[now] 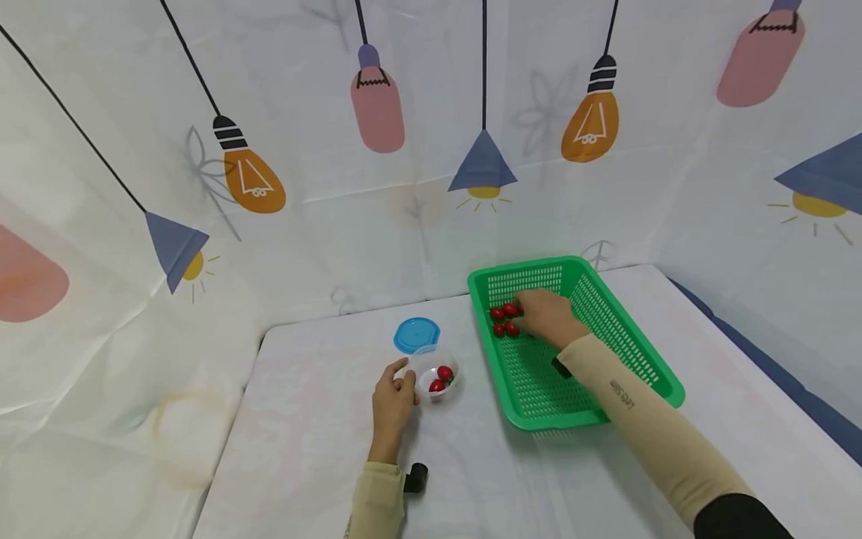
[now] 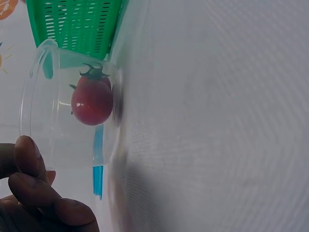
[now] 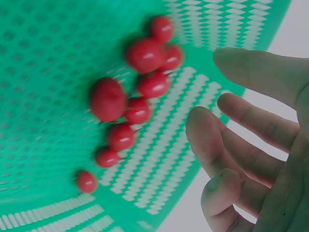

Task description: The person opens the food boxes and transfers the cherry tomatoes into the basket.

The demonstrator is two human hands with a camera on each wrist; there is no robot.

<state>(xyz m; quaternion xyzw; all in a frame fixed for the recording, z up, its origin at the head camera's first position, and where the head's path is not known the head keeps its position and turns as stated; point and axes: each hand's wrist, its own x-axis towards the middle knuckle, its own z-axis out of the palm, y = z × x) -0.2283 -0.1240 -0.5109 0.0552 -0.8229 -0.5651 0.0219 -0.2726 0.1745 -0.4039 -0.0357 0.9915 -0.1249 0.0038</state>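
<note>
My left hand (image 1: 393, 408) is at the left side of a small clear plastic cup (image 2: 72, 145), its fingertips gripping the rim. Inside the cup lie red cherry tomatoes (image 1: 436, 385) with green stems. Over the green basket (image 1: 515, 400) reaches my right hand (image 1: 547, 318), thumb and fingers spread apart with nothing between them in the right wrist view. Several cherry tomatoes (image 3: 139, 110) lie in a row on the basket floor near its far left side, just off the fingertips. In the head view my right hand hides some of them.
A blue round lid (image 1: 416, 335) lies on the white-covered table (image 1: 303, 419) just behind the cup. The basket stands to the right of the cup, its raised rim around the tomatoes. A printed fabric backdrop (image 1: 417, 247) rises behind the table.
</note>
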